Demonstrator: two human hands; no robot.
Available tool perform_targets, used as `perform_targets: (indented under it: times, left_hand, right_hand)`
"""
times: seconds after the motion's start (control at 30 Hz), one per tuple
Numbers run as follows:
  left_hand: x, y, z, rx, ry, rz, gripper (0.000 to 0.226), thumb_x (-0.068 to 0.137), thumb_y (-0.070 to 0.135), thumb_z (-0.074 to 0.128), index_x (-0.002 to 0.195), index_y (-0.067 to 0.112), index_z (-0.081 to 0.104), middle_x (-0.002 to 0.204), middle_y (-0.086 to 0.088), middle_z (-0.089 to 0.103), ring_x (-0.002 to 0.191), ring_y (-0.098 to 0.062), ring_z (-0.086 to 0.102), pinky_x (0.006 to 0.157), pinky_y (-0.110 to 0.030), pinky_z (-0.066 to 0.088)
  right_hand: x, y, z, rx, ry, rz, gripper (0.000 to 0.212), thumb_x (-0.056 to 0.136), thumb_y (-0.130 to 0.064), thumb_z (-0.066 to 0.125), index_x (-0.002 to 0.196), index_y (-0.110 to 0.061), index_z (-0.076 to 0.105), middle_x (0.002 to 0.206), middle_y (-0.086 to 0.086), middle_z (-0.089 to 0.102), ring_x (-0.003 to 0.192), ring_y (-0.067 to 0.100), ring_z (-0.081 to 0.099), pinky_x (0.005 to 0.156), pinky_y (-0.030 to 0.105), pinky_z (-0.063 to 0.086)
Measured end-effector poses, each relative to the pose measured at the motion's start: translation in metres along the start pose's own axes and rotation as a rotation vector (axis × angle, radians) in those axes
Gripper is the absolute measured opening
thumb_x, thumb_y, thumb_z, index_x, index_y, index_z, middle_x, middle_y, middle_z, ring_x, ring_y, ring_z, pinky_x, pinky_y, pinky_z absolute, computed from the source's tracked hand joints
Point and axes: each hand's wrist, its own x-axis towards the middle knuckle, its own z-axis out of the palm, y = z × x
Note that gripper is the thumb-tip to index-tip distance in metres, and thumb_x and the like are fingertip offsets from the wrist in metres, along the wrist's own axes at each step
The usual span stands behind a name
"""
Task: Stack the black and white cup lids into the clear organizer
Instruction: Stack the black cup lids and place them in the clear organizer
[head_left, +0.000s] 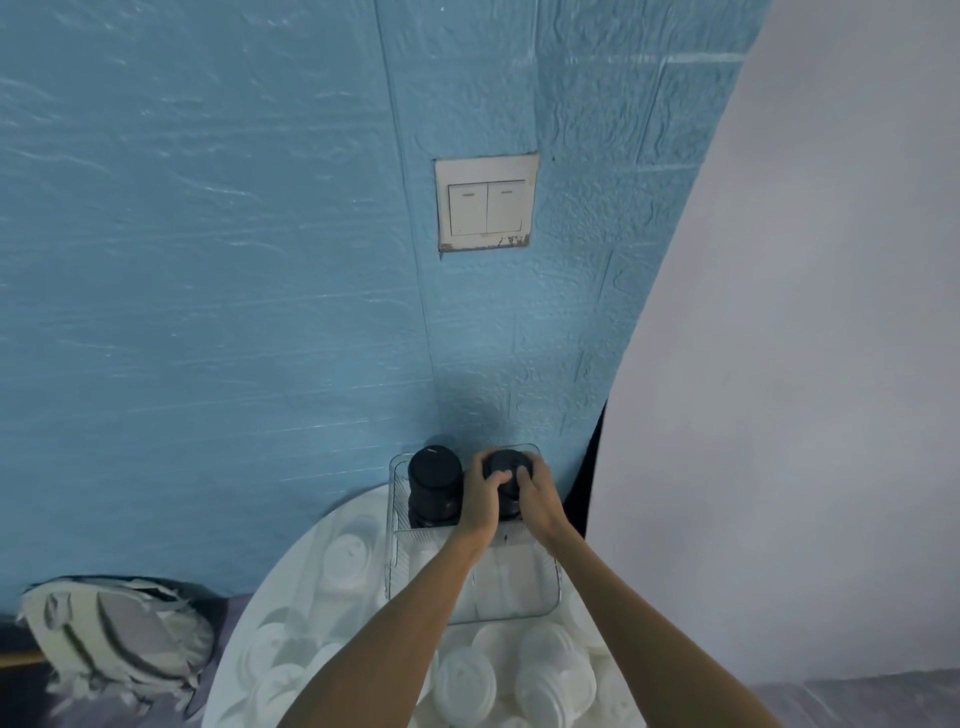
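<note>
A clear organizer (540, 597) stands on a round white table (311, 540) against the blue wall. Two stacks of black lids fill its far end: the left stack (435, 483) stands free, and both my hands are on the right stack (506, 465). My left hand (480, 496) grips that stack's top from the left, fingers curled over it. From the right, my right hand (537, 493) grips the same stack. Several white lids (465, 680) lie loose on the table in front of and left of the organizer. The organizer's near part shows only pale, blurred shapes.
The blue textured wall (208, 312) rises directly behind the table, with a light switch (487, 205) above. A white wall (805, 415) is at the right. A grey-and-white striped cushion (114, 639) lies at the lower left, beside the table.
</note>
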Motion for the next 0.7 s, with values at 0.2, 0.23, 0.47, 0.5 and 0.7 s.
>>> perform_targets:
  times: [0.2, 0.23, 0.47, 0.5, 0.7]
  left_hand:
    - [-0.002, -0.013, 0.002, 0.031, 0.000, -0.043, 0.030, 0.097, 0.004, 0.053, 0.123, 0.018, 0.059, 0.123, -0.009, 0.061, 0.119, -0.023, 0.058, 0.099, -0.029, 0.048]
    - [-0.002, -0.016, 0.003, 0.051, 0.010, -0.042, 0.029, 0.097, 0.005, 0.053, 0.119, 0.023, 0.058, 0.123, -0.008, 0.060, 0.119, -0.023, 0.058, 0.103, -0.033, 0.048]
    - [0.004, -0.030, 0.004, 0.279, 0.025, 0.065, 0.053, 0.103, 0.009, 0.047, 0.155, 0.018, 0.037, 0.147, 0.001, 0.045, 0.139, -0.018, 0.044, 0.122, -0.043, 0.032]
    - [0.004, -0.032, 0.003, 0.331, 0.034, 0.110, 0.052, 0.104, 0.008, 0.045, 0.154, 0.018, 0.038, 0.146, 0.000, 0.046, 0.138, -0.018, 0.044, 0.121, -0.043, 0.033]
    - [-0.006, -0.037, -0.004, 0.718, 0.024, 0.268, 0.051, 0.109, 0.031, 0.038, 0.159, 0.026, 0.029, 0.156, -0.004, 0.039, 0.137, -0.023, 0.049, 0.102, -0.041, 0.051]
  right_hand:
    - [-0.003, 0.013, 0.003, -0.118, -0.011, 0.017, 0.038, 0.105, -0.016, 0.036, 0.141, -0.011, 0.046, 0.133, 0.013, 0.055, 0.119, 0.023, 0.057, 0.108, 0.045, 0.046]
    - [-0.007, 0.008, 0.003, -0.130, -0.006, 0.028, 0.039, 0.106, -0.014, 0.036, 0.143, -0.010, 0.044, 0.136, 0.013, 0.054, 0.120, 0.024, 0.056, 0.109, 0.042, 0.045]
    - [-0.015, -0.006, 0.005, -0.272, 0.149, 0.033, 0.039, 0.102, -0.017, 0.049, 0.141, -0.016, 0.052, 0.129, 0.003, 0.064, 0.116, 0.024, 0.062, 0.099, 0.037, 0.049]
    - [-0.016, -0.007, 0.005, -0.305, 0.159, 0.016, 0.036, 0.100, -0.018, 0.051, 0.136, -0.019, 0.056, 0.124, 0.001, 0.067, 0.112, 0.022, 0.063, 0.095, 0.036, 0.050]
    - [-0.019, -0.002, 0.000, -0.614, 0.173, -0.145, 0.033, 0.103, -0.021, 0.050, 0.134, -0.019, 0.061, 0.129, 0.001, 0.063, 0.121, 0.025, 0.052, 0.103, 0.035, 0.043]
